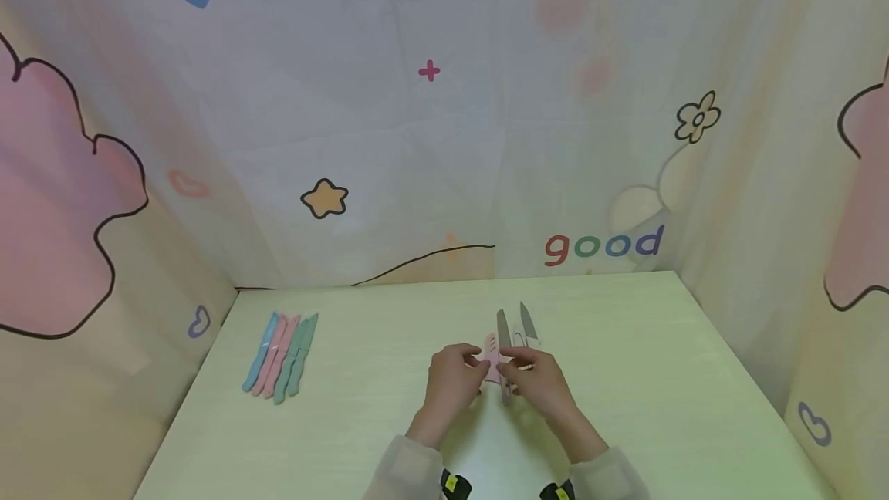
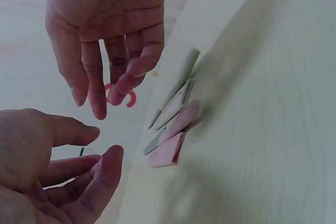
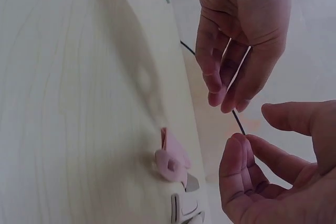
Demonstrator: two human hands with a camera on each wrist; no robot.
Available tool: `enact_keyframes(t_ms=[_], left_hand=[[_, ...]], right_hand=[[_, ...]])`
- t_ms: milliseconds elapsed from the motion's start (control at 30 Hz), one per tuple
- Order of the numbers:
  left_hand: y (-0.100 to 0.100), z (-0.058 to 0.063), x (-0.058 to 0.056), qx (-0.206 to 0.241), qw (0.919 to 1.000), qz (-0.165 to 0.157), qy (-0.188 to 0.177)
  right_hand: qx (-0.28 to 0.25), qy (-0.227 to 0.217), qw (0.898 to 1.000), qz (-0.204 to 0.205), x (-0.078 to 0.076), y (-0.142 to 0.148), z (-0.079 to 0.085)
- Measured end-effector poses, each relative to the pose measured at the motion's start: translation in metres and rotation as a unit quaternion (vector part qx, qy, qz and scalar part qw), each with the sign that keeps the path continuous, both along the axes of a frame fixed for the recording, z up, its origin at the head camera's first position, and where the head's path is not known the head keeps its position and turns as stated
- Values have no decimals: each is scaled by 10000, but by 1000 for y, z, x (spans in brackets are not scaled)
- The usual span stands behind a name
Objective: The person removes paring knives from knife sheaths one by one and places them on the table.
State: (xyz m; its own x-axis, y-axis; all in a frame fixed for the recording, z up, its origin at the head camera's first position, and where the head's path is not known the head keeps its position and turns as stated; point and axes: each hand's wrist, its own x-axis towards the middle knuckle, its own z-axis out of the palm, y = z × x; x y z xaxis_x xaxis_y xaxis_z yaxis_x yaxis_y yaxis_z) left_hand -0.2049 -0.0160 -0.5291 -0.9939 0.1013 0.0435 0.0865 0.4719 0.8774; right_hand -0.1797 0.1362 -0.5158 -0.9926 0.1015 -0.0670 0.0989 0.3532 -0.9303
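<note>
Both hands hover above the table with nothing between their fingers. My left hand (image 1: 453, 378) is on the left of a pink slotted knife sheath (image 1: 491, 359), its fingers loosely bent. On the other side, my right hand (image 1: 542, 383) has its thumb and fingertips over a pink-handled knife (image 2: 179, 123), which lies with its grey blade (image 1: 503, 328) pointing away. Next to it are a pale sheath (image 2: 174, 107) and a second knife (image 1: 529, 321) with a pale handle (image 2: 184, 72). In the wrist views, a gap separates the fingers from these things.
At the left of the pale table (image 1: 375, 376) lies a row of several blue, pink and green knives (image 1: 281, 357), side by side. A printed curtain (image 1: 389, 130) hangs behind the table and along both sides.
</note>
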Motion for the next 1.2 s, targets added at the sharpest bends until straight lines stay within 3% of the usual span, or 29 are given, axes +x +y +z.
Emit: enact_keyframes(t_ms=[333, 667, 900, 1200], left_hand=[[-32, 7, 6, 197, 9995, 262, 14], [-42, 10, 14, 213, 9995, 228, -18], [-52, 13, 15, 351, 9987, 337, -119], [-58, 10, 20, 437, 9986, 271, -147]], right_hand=[[-531, 42, 9980, 326, 8, -16, 7], [-650, 193, 9946, 790, 8, -32, 13], [-598, 247, 9942, 858, 9, -38, 16], [-837, 72, 9911, 1033, 27, -49, 44]])
